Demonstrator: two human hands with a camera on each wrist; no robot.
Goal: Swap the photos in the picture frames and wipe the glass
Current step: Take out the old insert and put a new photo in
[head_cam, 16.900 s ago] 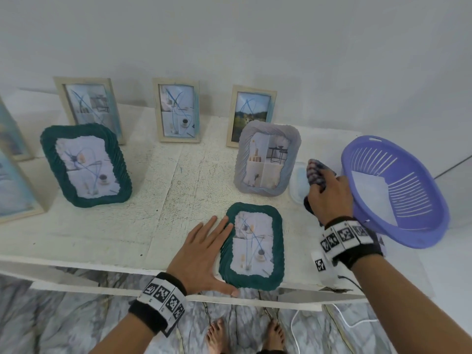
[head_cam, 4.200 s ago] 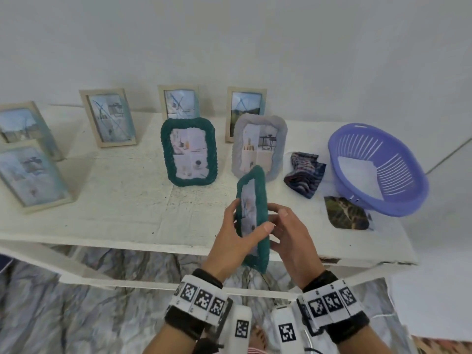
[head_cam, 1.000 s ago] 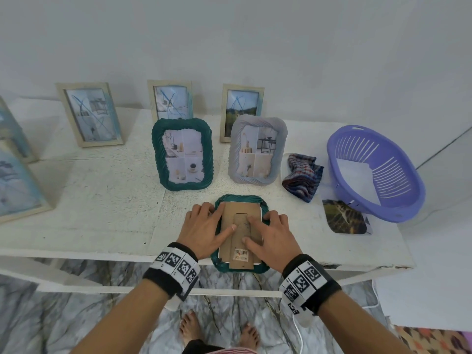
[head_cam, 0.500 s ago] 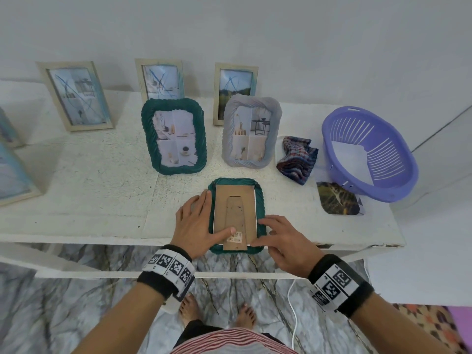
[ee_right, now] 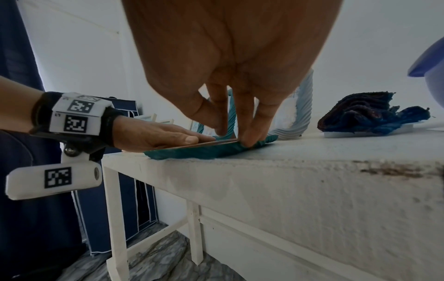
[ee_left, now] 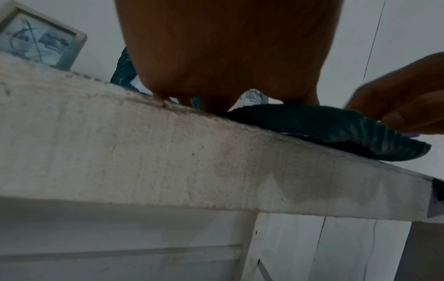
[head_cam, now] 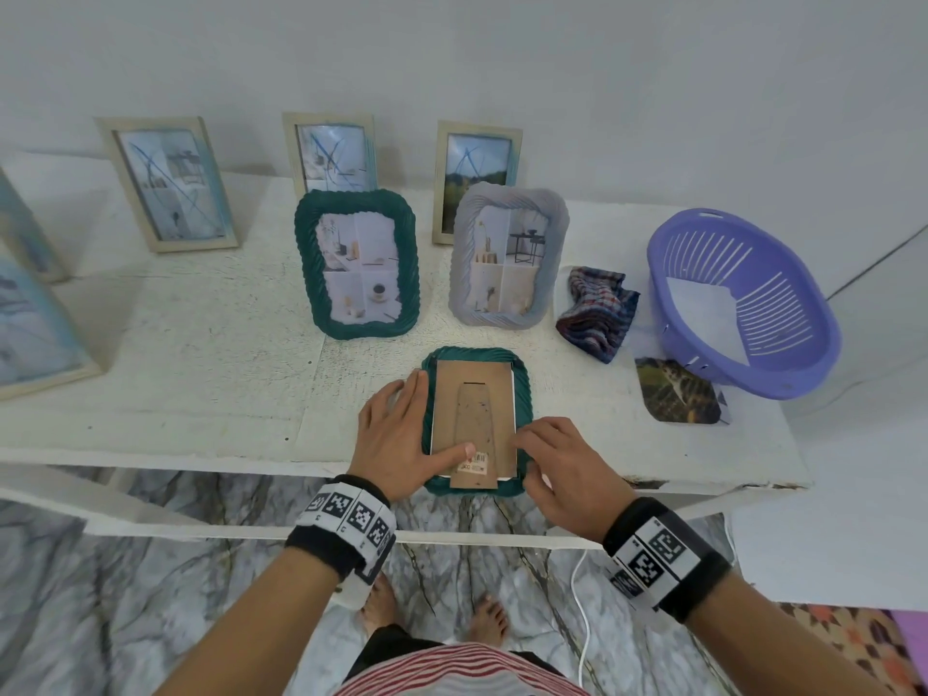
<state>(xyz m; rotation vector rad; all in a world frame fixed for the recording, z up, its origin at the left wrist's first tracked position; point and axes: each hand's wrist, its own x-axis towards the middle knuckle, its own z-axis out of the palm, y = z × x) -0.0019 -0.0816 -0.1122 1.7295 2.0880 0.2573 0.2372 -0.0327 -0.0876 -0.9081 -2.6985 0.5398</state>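
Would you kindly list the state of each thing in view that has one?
Flat green frame: face down, backing board up.
Standing green frame: upright, photo in.
Grey frame: upright, photo in.
Cloth: crumpled, untouched.
Loose photo: flat on table.
Left hand: flat on frame.
Right hand: fingertips at frame's edge.

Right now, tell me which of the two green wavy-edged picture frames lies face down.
The green frame at the table's front edge, between both hands, lies flat with its brown cardboard back up. The other green frame stands upright behind it, photo showing.
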